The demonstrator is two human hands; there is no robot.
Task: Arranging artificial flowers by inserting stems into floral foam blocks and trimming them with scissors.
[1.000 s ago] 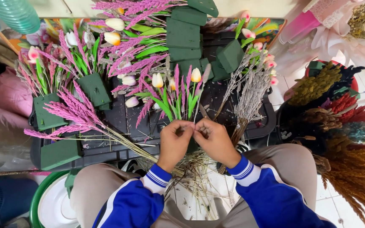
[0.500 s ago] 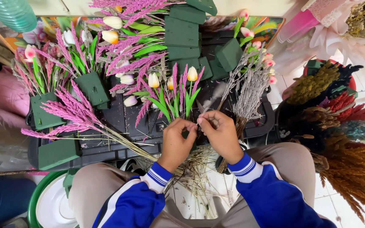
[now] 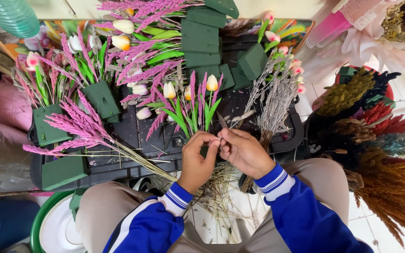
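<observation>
Both hands meet just above the lap, over the near edge of a black plastic crate (image 3: 132,136) that serves as a work surface. The left hand (image 3: 198,159) is curled with thumb and fingertips pinched together, and the right hand (image 3: 244,152) pinches from the other side, so the two touch at the fingertips around a thin pale dried stem (image 3: 237,117) that sticks up and away from them; how much of the stem lies inside the grip is hidden. Directly beyond the fingers stands a small cluster of yellow and pink artificial tulips with green leaves (image 3: 195,100), its base covered by the left hand. To the right of it leans a bundle of grey dried sprigs (image 3: 277,98), its lower end passing behind the right wrist. Dark green floral foam blocks (image 3: 200,35) are stacked at the far side of the crate, plain and unlabelled, and more such blocks on the left carry pink plume stems (image 3: 78,124) and tulips. A colourful printed sheet (image 3: 287,28) lies under the far blocks, mostly covered, its pattern too broken up to make out. At the top right sits folded pink wrapping with white lace trim (image 3: 348,26), cut off by the frame edge. Dried orange, red and olive grass bunches (image 3: 385,187) fill the right side, and a green-rimmed white dish (image 3: 55,229) is cut off at bottom left.
</observation>
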